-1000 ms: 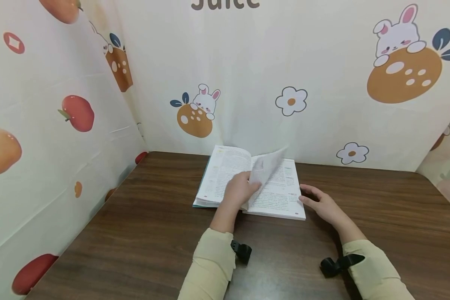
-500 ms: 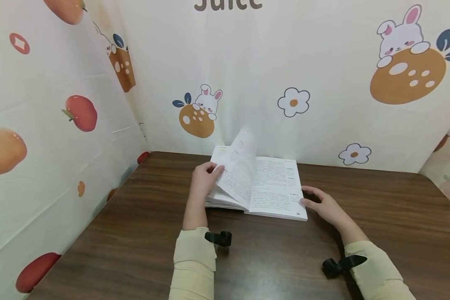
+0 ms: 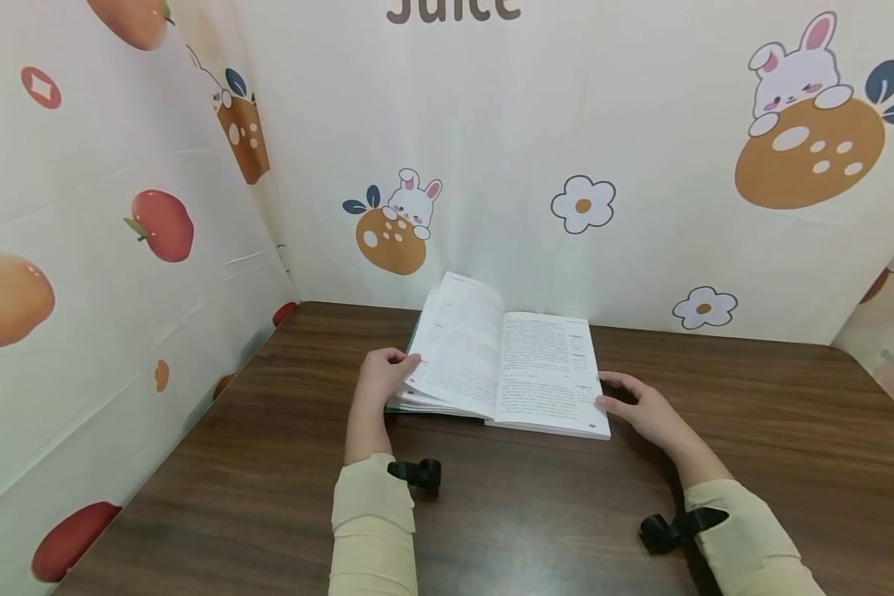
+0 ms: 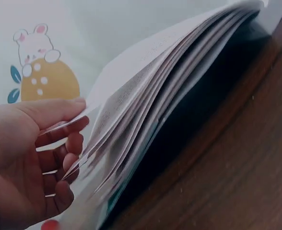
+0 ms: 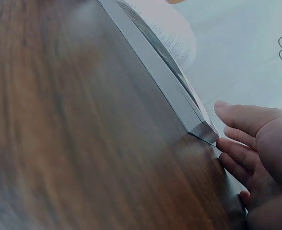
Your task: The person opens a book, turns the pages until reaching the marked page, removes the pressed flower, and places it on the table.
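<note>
An open book [image 3: 542,368] with printed white pages lies on the table, its left side fanned up in several loose leaves. At its left edge, my left hand [image 3: 383,374] holds a page [image 3: 458,339] between thumb and fingers. In the left wrist view, the thumb of that left hand [image 4: 30,148] lies over the page [image 4: 126,72] with the fingers curled beneath it. My right hand [image 3: 644,410] is at the book's lower right edge. From the right wrist, the relaxed fingers of my right hand [image 5: 256,148] appear at the corner of the page block [image 5: 160,76], thumb raised.
The brown wooden table [image 3: 536,505] runs back to a white curtain [image 3: 492,149] printed with rabbits, fruit and flowers, right behind the book. Another printed curtain [image 3: 82,331] borders the left side. A black wrist camera [image 3: 417,473] sits on the left sleeve.
My left hand has swept from the book's middle to its left edge, turning the page over from right to left. The page has come down lower. My right hand has stayed at the right edge.
</note>
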### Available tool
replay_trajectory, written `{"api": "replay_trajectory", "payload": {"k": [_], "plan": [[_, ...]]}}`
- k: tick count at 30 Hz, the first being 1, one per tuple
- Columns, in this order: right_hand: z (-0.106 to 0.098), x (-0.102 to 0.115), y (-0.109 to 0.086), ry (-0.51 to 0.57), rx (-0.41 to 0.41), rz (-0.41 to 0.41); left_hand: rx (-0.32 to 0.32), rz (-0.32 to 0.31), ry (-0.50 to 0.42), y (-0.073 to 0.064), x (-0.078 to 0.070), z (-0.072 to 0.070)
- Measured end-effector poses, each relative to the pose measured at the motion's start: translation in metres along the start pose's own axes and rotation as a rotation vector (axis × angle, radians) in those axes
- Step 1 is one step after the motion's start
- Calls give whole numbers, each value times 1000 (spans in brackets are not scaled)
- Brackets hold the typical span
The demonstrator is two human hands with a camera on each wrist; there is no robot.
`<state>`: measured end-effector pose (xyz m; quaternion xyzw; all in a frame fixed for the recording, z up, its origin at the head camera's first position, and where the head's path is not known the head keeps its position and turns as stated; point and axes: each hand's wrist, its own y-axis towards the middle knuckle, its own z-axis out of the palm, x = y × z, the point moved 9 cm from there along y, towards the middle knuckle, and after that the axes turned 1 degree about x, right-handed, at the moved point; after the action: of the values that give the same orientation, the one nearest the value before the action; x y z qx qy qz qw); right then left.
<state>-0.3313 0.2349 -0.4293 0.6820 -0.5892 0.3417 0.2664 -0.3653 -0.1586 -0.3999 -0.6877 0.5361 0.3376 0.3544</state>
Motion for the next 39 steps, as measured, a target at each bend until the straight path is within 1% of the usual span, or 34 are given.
{"api": "replay_trajectory", "payload": {"k": [4, 7, 11, 14, 19, 22, 24, 25, 27, 29, 30, 31, 32, 34, 35, 36, 37, 38, 39], "plan": [[0, 0, 0, 3, 2, 0, 20, -28, 73, 0, 9, 2], [0, -1, 0, 2, 1, -1, 41, -47, 153, 1, 15, 5], [0, -1, 0, 2, 2, 0, 57, -57, 260, 2, 18, 9], [1, -1, 0, -1, 4, 2, 63, -67, 295, 1, 18, 10], [1, -2, 0, -16, 1, 4, 67, -82, 315, -2, 18, 10], [0, -2, 0, -18, 1, 6, 63, -89, 337, -2, 18, 10], [0, -1, 0, -19, 2, 5, 48, -80, 361, -2, 17, 11], [0, -1, 0, -20, 3, 4, 32, -64, 376, -1, 14, 11], [-1, 0, 0, -23, 2, 2, -8, -10, 405, 0, 4, 13], [-2, 1, -1, -22, 0, 0, -37, 78, 421, -1, -12, 20], [-3, 1, -1, -22, -1, -1, -33, 143, 411, -3, -22, 26], [-3, 1, -1, -20, -3, -2, -13, 221, 403, -5, -35, 35], [-4, 1, -1, -22, -6, -2, 25, 303, 395, -8, -47, 46], [-3, 0, -1, -21, -7, 0, 143, 449, 377, -18, -69, 72], [-3, 0, -1, -22, -5, 1, 203, 508, 381, -24, -77, 85], [-2, 0, -1, -21, -3, 0, 259, 553, 402, -29, -83, 97], [-1, 0, -1, -20, 0, 0, 297, 579, 443, -33, -87, 107], [-1, 0, 0, -17, 2, 2, 325, 585, 489, -36, -88, 115], [0, 0, 0, -12, 4, 4, 344, 577, 533, -38, -87, 121]]}}
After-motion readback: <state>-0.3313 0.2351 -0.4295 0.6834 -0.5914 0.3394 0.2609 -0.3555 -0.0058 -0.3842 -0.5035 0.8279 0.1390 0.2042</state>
